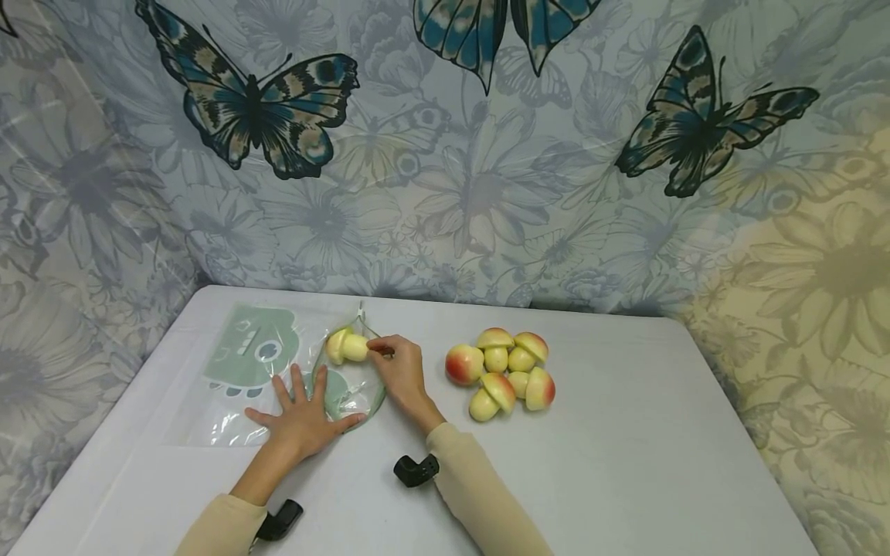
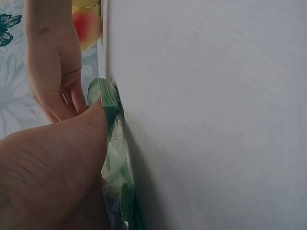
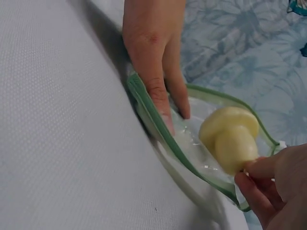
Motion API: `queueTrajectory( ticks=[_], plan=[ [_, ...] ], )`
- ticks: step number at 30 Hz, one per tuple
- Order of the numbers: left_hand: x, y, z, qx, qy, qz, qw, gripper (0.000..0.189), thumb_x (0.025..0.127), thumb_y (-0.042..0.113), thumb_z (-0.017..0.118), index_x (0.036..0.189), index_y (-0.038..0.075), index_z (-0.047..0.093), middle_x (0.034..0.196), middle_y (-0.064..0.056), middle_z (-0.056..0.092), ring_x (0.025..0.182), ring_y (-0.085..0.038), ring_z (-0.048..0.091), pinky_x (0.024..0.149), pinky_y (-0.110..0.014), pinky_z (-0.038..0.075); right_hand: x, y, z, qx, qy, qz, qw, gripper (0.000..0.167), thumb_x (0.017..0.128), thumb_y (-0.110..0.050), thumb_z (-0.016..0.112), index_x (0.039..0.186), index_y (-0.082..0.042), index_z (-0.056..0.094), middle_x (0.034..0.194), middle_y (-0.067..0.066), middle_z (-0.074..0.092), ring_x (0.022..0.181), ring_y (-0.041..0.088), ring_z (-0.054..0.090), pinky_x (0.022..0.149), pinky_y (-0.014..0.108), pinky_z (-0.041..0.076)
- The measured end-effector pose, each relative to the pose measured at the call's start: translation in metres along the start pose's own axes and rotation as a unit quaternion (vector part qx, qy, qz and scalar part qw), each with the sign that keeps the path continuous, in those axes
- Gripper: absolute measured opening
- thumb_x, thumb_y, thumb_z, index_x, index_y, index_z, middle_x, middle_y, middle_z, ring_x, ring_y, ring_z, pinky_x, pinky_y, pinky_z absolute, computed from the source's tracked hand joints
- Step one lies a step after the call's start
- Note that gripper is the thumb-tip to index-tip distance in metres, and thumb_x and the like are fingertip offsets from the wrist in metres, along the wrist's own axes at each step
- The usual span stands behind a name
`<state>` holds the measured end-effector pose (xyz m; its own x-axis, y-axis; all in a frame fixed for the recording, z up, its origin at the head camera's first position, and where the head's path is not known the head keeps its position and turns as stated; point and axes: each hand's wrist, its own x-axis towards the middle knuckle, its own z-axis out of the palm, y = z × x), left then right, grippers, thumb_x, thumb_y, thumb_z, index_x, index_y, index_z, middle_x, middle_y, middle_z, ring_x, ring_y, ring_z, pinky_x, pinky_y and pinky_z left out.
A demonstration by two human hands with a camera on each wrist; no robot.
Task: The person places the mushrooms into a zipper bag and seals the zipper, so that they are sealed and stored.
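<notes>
My right hand [image 1: 403, 371] pinches a yellow toy mushroom [image 1: 348, 346] by the end of its stem. In the right wrist view the mushroom [image 3: 232, 136] is at the mouth of a clear zip bag, between its green-edged sides. The bag [image 1: 250, 347] lies flat on the table with a green cartoon animal print. Its green zip edge [image 3: 177, 151] gapes around the mushroom. My left hand [image 1: 302, 421] rests on the bag with fingers spread and straight, its thumb near the zip edge.
To the right of the bag sits a cluster of several red-and-yellow toy mushrooms [image 1: 497, 394], with one round red side [image 1: 463, 364] facing out. The white table [image 1: 626, 463] ends at a wall hung with butterfly-patterned cloth [image 1: 487, 193].
</notes>
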<state>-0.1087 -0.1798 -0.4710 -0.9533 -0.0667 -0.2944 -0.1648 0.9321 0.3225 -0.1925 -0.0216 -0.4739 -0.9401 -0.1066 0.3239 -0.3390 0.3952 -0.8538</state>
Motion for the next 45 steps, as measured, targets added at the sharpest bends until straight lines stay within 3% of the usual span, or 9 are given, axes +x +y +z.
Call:
queueTrajectory(
  ticks=[10,17,22,28,34,38,45],
  plan=[
    [-0.001,0.001,0.0,-0.001,0.008,0.003,1.0,0.12,0.075,0.082,0.054,0.157,0.007,0.01,0.155,-0.036,-0.01,0.137,-0.061,-0.015,0.082,-0.088,-0.011,-0.001,-0.003,0.005,-0.02,-0.026,-0.031,0.999,0.012,0.081,0.001,0.076,0.092,-0.003,0.077,0.084,0.007,0.074,0.075,0.015,0.07,0.068,0.015,0.053],
    [-0.004,0.001,0.0,-0.007,0.021,0.006,0.9997,0.12,0.075,0.081,0.056,0.157,0.007,0.008,0.159,-0.029,-0.01,0.138,-0.06,-0.014,0.083,-0.087,-0.014,-0.002,-0.004,0.005,-0.034,-0.031,-0.039,0.9982,0.013,0.08,-0.002,0.078,0.093,-0.001,0.076,0.083,0.007,0.073,0.075,0.016,0.07,0.068,0.015,0.053],
    [-0.006,0.001,0.002,0.018,0.078,0.035,0.9962,0.119,0.076,0.077,0.059,0.156,0.002,0.013,0.162,-0.022,0.0,0.14,-0.059,-0.008,0.086,-0.087,-0.011,-0.004,-0.003,0.005,-0.036,-0.033,-0.04,0.998,0.013,0.08,-0.001,0.078,0.092,0.0,0.076,0.083,0.008,0.073,0.074,0.017,0.071,0.069,0.015,0.053],
    [-0.004,0.004,0.005,0.055,0.167,0.092,0.9802,0.117,0.074,0.07,0.068,0.152,-0.005,0.024,0.162,-0.021,0.012,0.144,-0.052,0.004,0.095,-0.083,-0.01,-0.004,-0.003,0.004,-0.037,-0.038,-0.027,0.9982,0.013,0.08,0.001,0.077,0.093,0.0,0.076,0.085,0.008,0.074,0.074,0.016,0.071,0.068,0.015,0.053],
    [-0.003,0.006,0.008,0.06,0.204,0.125,0.9689,0.114,0.072,0.064,0.075,0.148,-0.008,0.031,0.161,-0.021,0.014,0.144,-0.051,0.011,0.099,-0.083,0.003,-0.004,-0.004,0.003,-0.028,-0.049,-0.023,0.9981,0.014,0.082,0.002,0.075,0.096,0.002,0.076,0.089,0.011,0.074,0.078,0.02,0.073,0.069,0.014,0.053],
    [0.0,0.008,0.01,0.057,0.205,0.141,0.9669,0.113,0.072,0.06,0.077,0.148,-0.009,0.031,0.162,-0.021,0.012,0.144,-0.049,0.013,0.1,-0.081,0.01,-0.003,-0.003,0.002,-0.022,-0.06,-0.019,0.9978,0.013,0.083,0.003,0.073,0.096,0.002,0.076,0.092,0.012,0.074,0.081,0.02,0.073,0.07,0.014,0.053],
    [0.003,0.008,0.008,0.067,0.197,0.139,0.9683,0.115,0.071,0.06,0.078,0.15,-0.007,0.028,0.162,-0.018,0.012,0.144,-0.048,0.014,0.099,-0.082,0.013,-0.003,-0.007,0.0,-0.034,-0.076,-0.007,0.9965,0.016,0.086,-0.001,0.072,0.101,0.0,0.076,0.095,0.011,0.075,0.086,0.018,0.073,0.073,0.015,0.053]
  ],
)
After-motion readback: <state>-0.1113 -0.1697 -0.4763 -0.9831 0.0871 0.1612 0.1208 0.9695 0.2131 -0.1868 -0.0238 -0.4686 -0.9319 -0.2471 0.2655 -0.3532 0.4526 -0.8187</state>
